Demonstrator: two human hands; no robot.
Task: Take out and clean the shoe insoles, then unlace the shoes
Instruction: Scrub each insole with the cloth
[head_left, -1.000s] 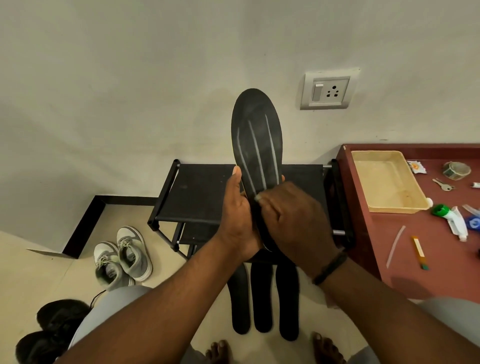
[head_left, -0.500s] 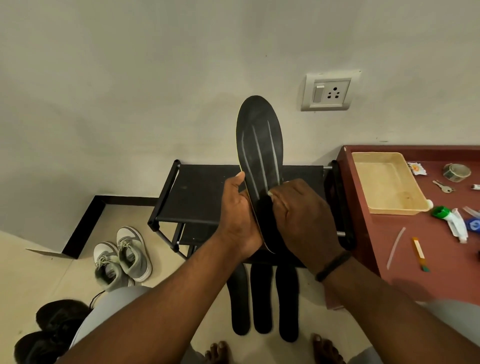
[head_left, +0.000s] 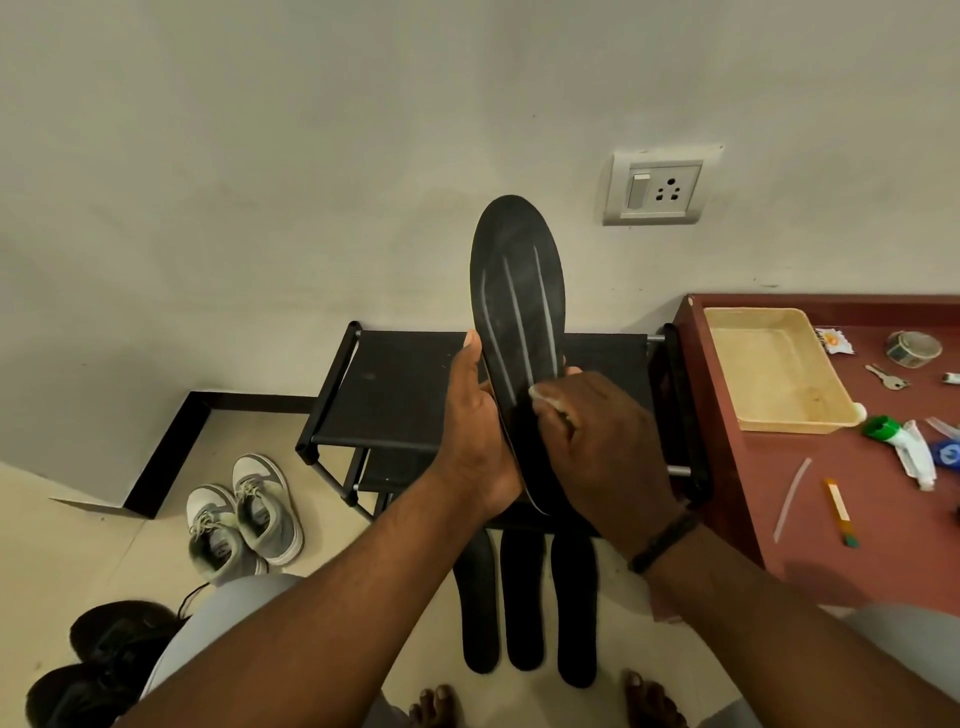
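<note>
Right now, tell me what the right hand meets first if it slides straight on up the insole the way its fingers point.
Only more of the insole: the right hand rubs its striped face. Past the toe tip, probably the bare wall, though depth is unclear.

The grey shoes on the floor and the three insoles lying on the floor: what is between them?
In the head view, the person's left forearm crosses over that stretch; around it, between the grey shoes and the three insoles, only bare floor shows.
</note>
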